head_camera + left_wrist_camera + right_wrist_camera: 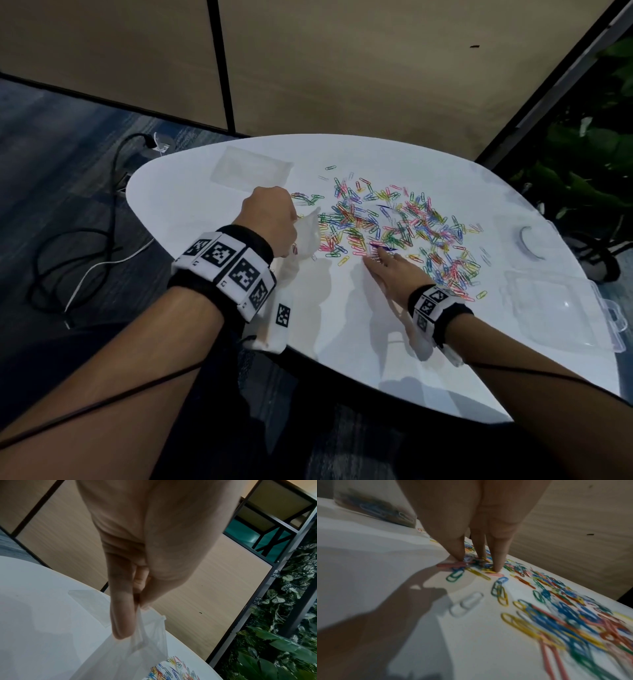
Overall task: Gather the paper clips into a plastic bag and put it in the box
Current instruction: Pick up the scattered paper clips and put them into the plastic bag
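A: How many paper clips (397,229) are there?

B: Too many to count: one wide, many-coloured scatter across the middle of the white table (342,325). A few lie apart at its far-left edge.

A: And bags?

B: One plastic bag (306,236) is held up above the table, just left of the scatter. Another flat clear bag (251,168) lies at the far left of the table. One clear box (561,310) lies open near the right edge, well apart from the held bag.

A: What do the wrist views add?

B: The left wrist view shows the left hand (270,222) with thumb and fingers (121,608) pinching the bag's rim, the film hanging below; the head view only shows the back of that fist. The right wrist view shows the clips up close, blurred, with fingertips (498,566) pressing down among them.

A: So the right hand (394,274) holds nothing?

B: It lies flat and low, fingers straight, tips touching the near edge of the scatter. Both wrists wear marker bands (226,267).
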A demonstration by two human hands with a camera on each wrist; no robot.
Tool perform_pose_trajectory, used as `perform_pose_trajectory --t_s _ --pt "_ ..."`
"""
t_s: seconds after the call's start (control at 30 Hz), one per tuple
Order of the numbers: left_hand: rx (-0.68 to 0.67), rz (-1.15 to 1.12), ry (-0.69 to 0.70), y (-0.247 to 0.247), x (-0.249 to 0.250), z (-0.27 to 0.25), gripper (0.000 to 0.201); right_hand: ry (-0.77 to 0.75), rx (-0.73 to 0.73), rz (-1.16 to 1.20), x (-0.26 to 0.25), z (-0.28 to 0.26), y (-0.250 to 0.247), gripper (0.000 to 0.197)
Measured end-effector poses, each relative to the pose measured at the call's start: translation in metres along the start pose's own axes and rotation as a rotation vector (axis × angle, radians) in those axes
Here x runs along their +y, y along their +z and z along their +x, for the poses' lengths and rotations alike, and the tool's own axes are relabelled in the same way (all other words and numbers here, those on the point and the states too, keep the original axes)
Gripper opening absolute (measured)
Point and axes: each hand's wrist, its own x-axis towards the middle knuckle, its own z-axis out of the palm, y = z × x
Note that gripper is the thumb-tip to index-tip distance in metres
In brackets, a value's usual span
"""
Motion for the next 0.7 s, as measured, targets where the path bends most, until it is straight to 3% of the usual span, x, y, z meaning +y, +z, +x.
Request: perform_pose_trajectory --t_s 0.1,0.23,0.37,0.47,0.57,0.7 --pt "0.007 -0.013 0.01 -0.001 -0.001 -0.001 0.02 -0.059 0.148 -0.014 -0.009 0.004 -0.005 0.022" --pt "-0.002 -0.001 0.023 0.001 -0.001 -0.003 0.021 0.081 0.144 0.146 -0.009 0.006 -0.021 0.016" --pt "-0.008 0.009 0.033 0.0 -0.001 -0.002 0.023 0.416 0.202 0.585 0.008 0.007 -0.04 0.007" --pt "-0.02 0.022 0.04 0.001 0.0 -0.001 0.023 0.562 0.184 1.123 0.018 0.009 -0.058 0.008" --pt "-0.024 0.034 0.052 0.005 0.001 -0.002 0.023 0.493 0.21 1.65 0.006 0.002 -0.088 0.013" --pt "-0.024 0.016 0.058 0.009 0.003 -0.002 0.022 0.273 0.105 1.962 -0.042 -0.011 -0.128 0.018"
